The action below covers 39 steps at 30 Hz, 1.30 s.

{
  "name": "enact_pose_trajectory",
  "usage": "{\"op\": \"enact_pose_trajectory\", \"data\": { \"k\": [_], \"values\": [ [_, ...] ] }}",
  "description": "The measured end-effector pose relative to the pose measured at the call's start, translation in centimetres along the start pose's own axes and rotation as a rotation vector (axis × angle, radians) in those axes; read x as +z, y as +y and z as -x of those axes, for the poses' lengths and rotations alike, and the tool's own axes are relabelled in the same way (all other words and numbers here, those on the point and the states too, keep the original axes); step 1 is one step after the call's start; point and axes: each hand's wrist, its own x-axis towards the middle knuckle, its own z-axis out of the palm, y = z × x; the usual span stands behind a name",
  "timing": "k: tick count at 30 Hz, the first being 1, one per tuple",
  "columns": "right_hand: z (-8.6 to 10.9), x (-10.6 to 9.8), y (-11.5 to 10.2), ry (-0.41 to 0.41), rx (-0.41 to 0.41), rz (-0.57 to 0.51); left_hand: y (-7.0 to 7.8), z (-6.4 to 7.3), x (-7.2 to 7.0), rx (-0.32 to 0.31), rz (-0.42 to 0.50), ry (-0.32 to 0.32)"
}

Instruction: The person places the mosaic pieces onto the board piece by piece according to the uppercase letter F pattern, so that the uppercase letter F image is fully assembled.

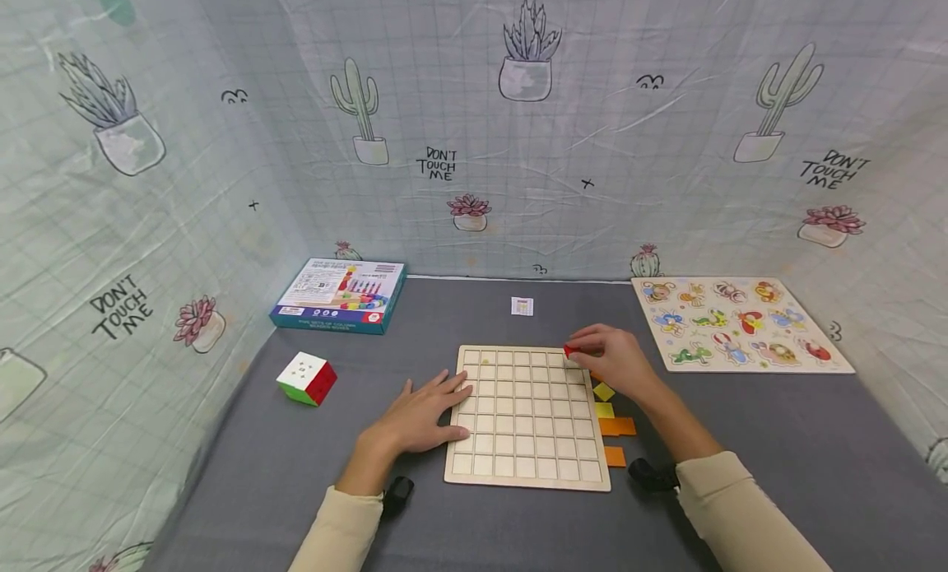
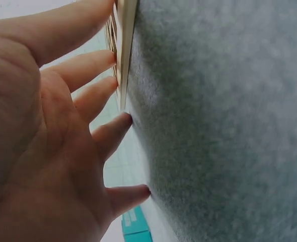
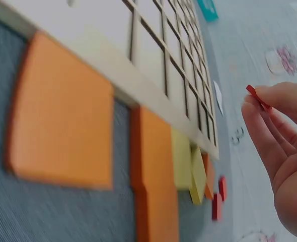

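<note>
A square wooden grid board [image 1: 524, 487] lies flat on the grey cloth. My left hand [image 1: 420, 414] rests at its left edge with fingers spread; in the left wrist view thumb and some fingertips touch the board's edge, the others the cloth. Between thumb and fingertips, my right hand [image 1: 613, 360] pinches a small red tile [image 3: 258, 97] above the board's far right corner. Along the right edge lie orange tiles [image 3: 63, 116] and yellow tiles [image 1: 604, 410]. Two more red tiles [image 3: 217, 206] show beyond them in the right wrist view; in the head view the right hand hides them.
A puzzle cube [image 1: 305, 378] sits at the left, with a boxed game [image 1: 339, 295] behind it. An insect picture board [image 1: 741, 323] lies at the back right. A small white printed card [image 1: 522, 306] is behind the grid board. A patterned curtain [image 1: 474, 127] encloses the table.
</note>
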Motion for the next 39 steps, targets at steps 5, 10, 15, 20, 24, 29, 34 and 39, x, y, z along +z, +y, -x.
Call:
{"op": "enact_pose_trajectory", "data": {
  "k": [5, 10, 15, 20, 24, 29, 34, 39],
  "values": [
    [-0.1, 1.6, -1.4, -0.050, -0.013, -0.056, -0.3, 0.3, 0.1, 0.000, 0.005, -0.006],
    [-0.4, 3.2, -2.6, -0.061, -0.012, -0.110, 0.0, 0.3, 0.0, -0.004, -0.006, -0.006],
    [-0.8, 4.6, -3.7, -0.040, -0.049, -0.096, 0.1, 0.2, 0.0, -0.015, -0.008, -0.007],
    [-1.1, 5.6, -4.6, -0.008, -0.031, -0.105, 0.0, 0.2, 0.1, -0.022, -0.011, -0.003],
    [-1.6, 6.4, -5.0, -0.002, -0.031, -0.111, 0.0, 0.1, 0.0, -0.025, -0.014, -0.002],
    [-2.0, 7.2, -5.2, -0.014, -0.024, -0.103, 0.1, 0.1, -0.1, -0.030, -0.016, -0.012],
    [-2.2, 7.7, -5.4, -0.022, 0.015, -0.092, 0.0, 0.0, 0.0, -0.032, -0.021, -0.012],
    [-2.4, 7.9, -5.6, -0.030, 0.052, -0.078, -0.1, -0.1, 0.0, -0.030, -0.013, -0.003]
  ]
}}
